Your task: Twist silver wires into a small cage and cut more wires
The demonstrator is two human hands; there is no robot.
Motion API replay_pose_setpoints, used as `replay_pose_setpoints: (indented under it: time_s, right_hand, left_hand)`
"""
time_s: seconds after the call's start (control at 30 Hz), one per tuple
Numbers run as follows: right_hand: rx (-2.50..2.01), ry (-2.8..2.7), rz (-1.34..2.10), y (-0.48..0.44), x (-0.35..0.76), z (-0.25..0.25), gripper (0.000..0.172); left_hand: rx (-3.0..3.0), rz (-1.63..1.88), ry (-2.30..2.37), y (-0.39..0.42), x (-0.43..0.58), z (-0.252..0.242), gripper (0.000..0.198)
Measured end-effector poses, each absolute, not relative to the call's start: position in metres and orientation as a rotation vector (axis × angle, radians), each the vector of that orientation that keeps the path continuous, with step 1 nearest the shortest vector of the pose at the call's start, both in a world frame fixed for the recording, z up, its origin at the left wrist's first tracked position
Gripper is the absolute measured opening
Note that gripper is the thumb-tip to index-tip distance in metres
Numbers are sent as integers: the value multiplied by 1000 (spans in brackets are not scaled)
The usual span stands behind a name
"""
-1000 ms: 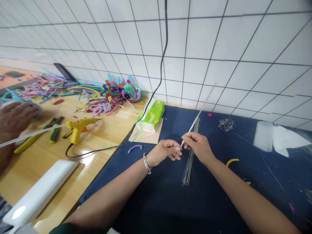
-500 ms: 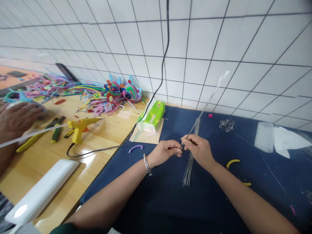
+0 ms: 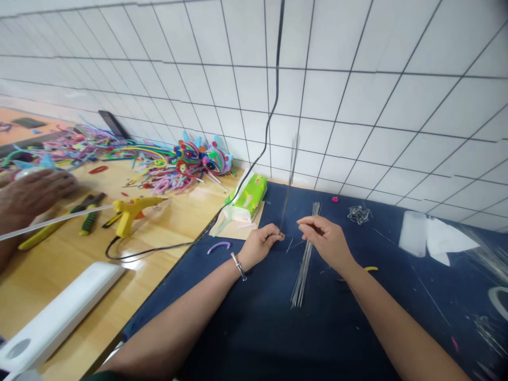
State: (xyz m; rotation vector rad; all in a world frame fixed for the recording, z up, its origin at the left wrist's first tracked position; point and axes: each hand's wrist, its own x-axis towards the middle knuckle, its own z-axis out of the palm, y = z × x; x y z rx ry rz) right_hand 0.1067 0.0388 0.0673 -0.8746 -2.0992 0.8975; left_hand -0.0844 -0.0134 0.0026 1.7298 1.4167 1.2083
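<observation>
My left hand [image 3: 260, 246], with a silver bangle at the wrist, pinches the lower ends of a few thin metal wires [image 3: 286, 198]. They stand up from its fingertips, blurred at the top. To its right, my right hand [image 3: 323, 238] is closed with thumb and fingertips together; what lies between them is too small to make out. Beneath and beside the right hand, a bundle of straight metal wires [image 3: 302, 280] lies on the dark blue cloth [image 3: 254, 317]. Short thin wire pieces [image 3: 292, 246] show between the two hands.
A yellow glue gun [image 3: 129, 214], pliers [image 3: 92, 214] and a white case [image 3: 63, 317] are on the wooden table at left, where another person's hand [image 3: 35, 193] rests on a round object. A green tissue pack [image 3: 250, 196] stands near the wall. Bent wire pieces [image 3: 359, 214] lie at right.
My hands have moved apart. The wires that slanted up to the right from my right hand now stand nearly upright in my left. Short wire pieces now show between the hands.
</observation>
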Motion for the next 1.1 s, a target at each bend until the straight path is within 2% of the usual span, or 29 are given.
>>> replay_pose_setpoints:
  time_s: [0.13, 0.4, 0.6, 0.8, 0.9, 1.0, 1.1]
  right_hand:
    - [-844, -2388, 634, 48, 111, 56, 17]
    - [-509, -2948, -189, 45, 102, 35, 20]
    - [-197, -3052, -473, 45, 82, 33, 22]
    - [-176, -3029, -416, 58, 77, 29, 25]
    - [-309, -2977, -303, 68, 81, 30, 18]
    - [-553, -2775, -13, 79, 83, 32, 12]
    - [-807, -2472, 348, 87, 81, 28, 16]
  left_hand:
    - [1685, 1172, 1381, -10, -88, -4, 15]
    - [1673, 1162, 1325, -8, -91, -4, 15]
    - [1664, 1191, 1350, -6, -92, -5, 14]
    - [1653, 1226, 1393, -6, -90, -6, 13]
    - [1653, 1239, 1405, -8, -88, -6, 14]
    - [1644, 1243, 1414, -9, -88, -5, 15]
    - [1630, 1232, 1418, -9, -87, -4, 16]
